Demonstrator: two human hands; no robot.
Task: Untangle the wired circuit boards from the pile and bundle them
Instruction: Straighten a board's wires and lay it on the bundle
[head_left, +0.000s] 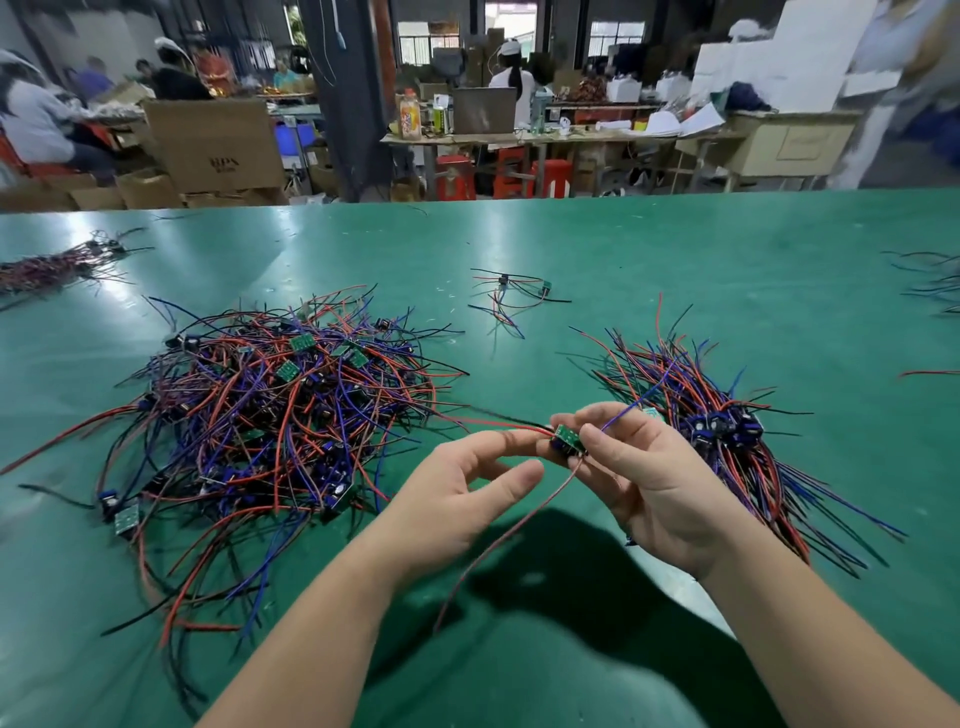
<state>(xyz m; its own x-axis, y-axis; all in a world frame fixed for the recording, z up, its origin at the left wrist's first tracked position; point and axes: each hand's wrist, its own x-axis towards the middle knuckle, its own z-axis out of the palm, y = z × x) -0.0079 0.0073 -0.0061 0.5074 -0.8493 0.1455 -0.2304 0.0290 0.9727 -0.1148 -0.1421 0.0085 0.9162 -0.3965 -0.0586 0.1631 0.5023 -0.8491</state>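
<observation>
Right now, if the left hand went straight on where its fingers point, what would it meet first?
The small circuit board pinched by the right hand; the left hand looks nearly on it, though depth is unclear.

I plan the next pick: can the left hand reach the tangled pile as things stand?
Likely yes: only bare table lies between the left hand and the pile, though its fingertips touch the board.

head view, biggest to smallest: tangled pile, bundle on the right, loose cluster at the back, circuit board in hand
1. tangled pile
2. bundle
3. loose cluster, though it lies farther away, so its rank is less sure
4. circuit board, not counting its wires, pinched by the right hand
</observation>
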